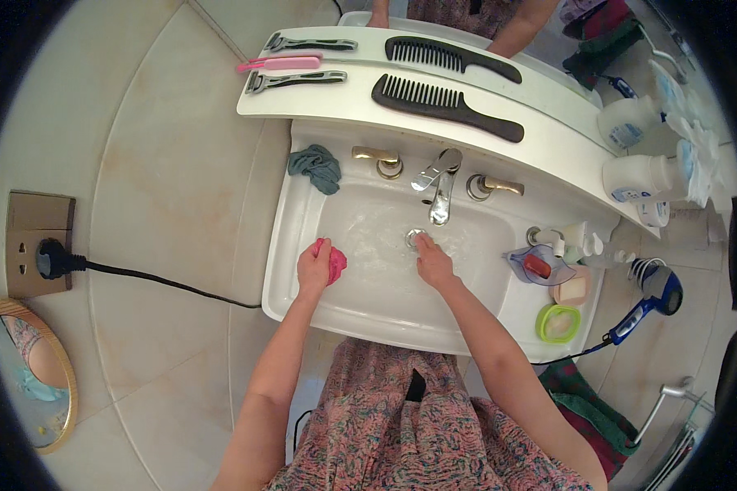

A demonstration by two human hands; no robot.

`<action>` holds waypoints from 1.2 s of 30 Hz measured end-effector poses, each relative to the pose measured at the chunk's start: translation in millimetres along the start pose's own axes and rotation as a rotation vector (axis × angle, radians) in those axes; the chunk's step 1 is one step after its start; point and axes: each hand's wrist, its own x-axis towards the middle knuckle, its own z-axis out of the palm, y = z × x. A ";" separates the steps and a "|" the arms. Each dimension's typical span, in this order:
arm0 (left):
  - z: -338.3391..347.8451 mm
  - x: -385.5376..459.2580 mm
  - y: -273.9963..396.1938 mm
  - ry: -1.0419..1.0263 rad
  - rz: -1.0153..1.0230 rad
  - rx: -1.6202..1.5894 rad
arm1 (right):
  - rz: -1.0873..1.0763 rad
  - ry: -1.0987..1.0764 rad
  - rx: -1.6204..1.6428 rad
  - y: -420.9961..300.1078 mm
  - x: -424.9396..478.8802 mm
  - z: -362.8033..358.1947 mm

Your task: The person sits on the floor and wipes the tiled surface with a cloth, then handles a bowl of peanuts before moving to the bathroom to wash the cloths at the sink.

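Observation:
My left hand point(312, 267) grips a bunched pink cloth point(338, 264) over the left side of the white washbasin point(368, 307). Near the bowl's middle, the fingertips of my right hand point(433, 261) rest at the round metal drain stopper point(415, 238); no object shows in that hand. Just above it is the chrome faucet point(442, 190), its lever on top. Metal-and-gold fittings flank the faucet, one on the left point(381, 158) and one on the right point(491, 186). A crumpled grey-green cloth point(317, 169) lies on the basin's back left corner.
A white shelf point(344, 101) overhangs the back, bearing a razor point(295, 80), a black comb point(445, 107) and a white bottle point(635, 177). Soap dishes, one lime green point(557, 324), line the basin's right rim. Beyond hangs a blue hair dryer point(648, 301). A black cord point(172, 285) runs from the left wall socket.

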 end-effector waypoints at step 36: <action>-28.9 4.4 8.1 -0.037 0.293 1.063 | 0.271 0.208 0.191 28.4 -123.5 -66.8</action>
